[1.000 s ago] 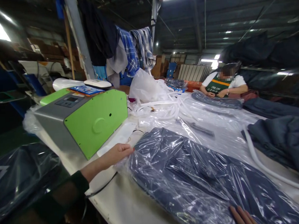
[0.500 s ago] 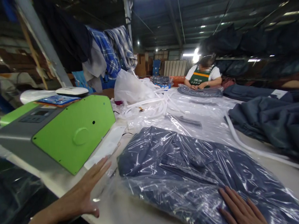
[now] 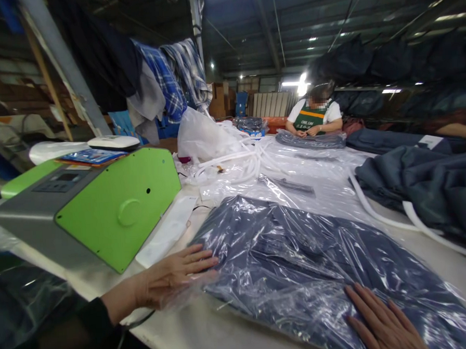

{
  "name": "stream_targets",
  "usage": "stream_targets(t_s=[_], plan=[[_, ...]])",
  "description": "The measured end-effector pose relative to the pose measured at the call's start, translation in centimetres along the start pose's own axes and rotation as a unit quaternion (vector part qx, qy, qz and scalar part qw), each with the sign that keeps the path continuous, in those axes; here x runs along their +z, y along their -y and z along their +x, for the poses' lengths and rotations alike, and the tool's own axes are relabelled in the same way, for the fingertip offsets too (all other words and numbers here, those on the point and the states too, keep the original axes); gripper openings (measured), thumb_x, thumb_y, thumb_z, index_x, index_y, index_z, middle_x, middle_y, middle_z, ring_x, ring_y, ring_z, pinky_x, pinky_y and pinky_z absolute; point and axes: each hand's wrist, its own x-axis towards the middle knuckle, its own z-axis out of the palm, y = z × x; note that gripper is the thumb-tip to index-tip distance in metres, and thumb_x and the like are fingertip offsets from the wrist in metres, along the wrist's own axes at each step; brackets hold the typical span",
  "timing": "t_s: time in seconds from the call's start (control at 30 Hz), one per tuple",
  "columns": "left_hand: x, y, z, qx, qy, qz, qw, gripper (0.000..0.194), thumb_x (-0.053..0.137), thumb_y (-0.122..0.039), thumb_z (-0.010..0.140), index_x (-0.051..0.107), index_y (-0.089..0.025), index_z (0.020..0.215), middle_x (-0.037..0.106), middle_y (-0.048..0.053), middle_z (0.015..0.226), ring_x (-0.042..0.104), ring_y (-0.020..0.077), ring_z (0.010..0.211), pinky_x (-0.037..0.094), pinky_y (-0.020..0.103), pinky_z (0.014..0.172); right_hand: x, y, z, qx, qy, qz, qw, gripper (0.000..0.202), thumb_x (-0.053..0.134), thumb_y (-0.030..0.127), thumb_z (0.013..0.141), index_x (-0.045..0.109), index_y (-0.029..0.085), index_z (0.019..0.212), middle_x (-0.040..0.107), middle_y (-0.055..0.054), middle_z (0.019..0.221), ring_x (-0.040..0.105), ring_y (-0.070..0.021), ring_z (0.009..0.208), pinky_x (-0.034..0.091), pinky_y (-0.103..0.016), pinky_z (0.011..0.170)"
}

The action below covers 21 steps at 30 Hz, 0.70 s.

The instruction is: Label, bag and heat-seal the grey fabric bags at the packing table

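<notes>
The folded dark blue-grey garment [image 3: 299, 244], inside a clear plastic bag [image 3: 258, 293], lies flat on the bench [image 3: 187, 338], right of the green-and-grey machine [image 3: 121, 211]. Our left hand [image 3: 171, 276] rests outstretched at its left end, thumb hidden; our right hand [image 3: 383, 317] spreads flat on top. We judge it soft, fairly light and slippery, best held at both ends through the fabric, not by loose plastic. Its long axis slants from the machine side toward lower right; which end is the collar or waist, we cannot tell.

Garment [image 3: 311, 259] right of machine [image 3: 121, 209]
</notes>
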Motion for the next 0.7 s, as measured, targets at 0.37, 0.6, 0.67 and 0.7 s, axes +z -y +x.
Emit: stream_targets(t_s=[0.37,0.6,0.67,0.7], plan=[[2.1,-0.9,1.6,-0.348,-0.217,-0.506,0.759,0.065,0.044,-0.074,0.079,0.077,-0.020,0.093,0.071,0.010,0.108,0.058,0.0326,0.114,0.034,0.050,0.109,0.3,0.6,-0.4,0.041,0.017,0.020,0.999,0.038,0.034,0.016,0.090,0.060,0.025,0.115,0.054,-0.014,0.134,0.017,-0.0282,0.144,0.021,-0.050,0.106],[1.7,-1.6,3.3,-0.398,-0.297,-0.533,0.684,0.056,0.057,-0.066,0.072,0.074,-0.015,0.089,0.074,0.011,0.096,0.064,0.0329,0.102,0.041,0.047,0.102,1.8,-0.8,-2.2,0.208,0.184,0.158,0.948,0.037,0.037,0.041,0.094,0.061,0.033,0.120,0.053,-0.006,0.138,0.049,-0.0299,0.126,0.043,-0.053,0.098],[2.0,-1.6,3.5,-0.415,-0.321,-0.493,0.694,0.053,0.054,-0.064,0.074,0.072,-0.017,0.087,0.074,0.010,0.092,0.064,0.0313,0.100,0.040,0.044,0.103,0.4,-1.3,0.1,0.317,0.254,0.196,0.893,0.046,0.042,0.052,0.089,0.064,0.024,0.118,0.059,-0.012,0.129,0.060,-0.0309,0.113,0.049,-0.050,0.093],[2.3,-1.5,3.5,-0.424,-0.326,-0.474,0.700,0.053,0.051,-0.064,0.075,0.072,-0.018,0.087,0.074,0.009,0.088,0.065,0.0308,0.098,0.040,0.043,0.103,-0.5,-1.2,1.8,0.359,0.257,0.198,0.875,0.051,0.044,0.056,0.087,0.066,0.019,0.115,0.061,-0.015,0.125,0.062,-0.0317,0.108,0.051,-0.050,0.091]])
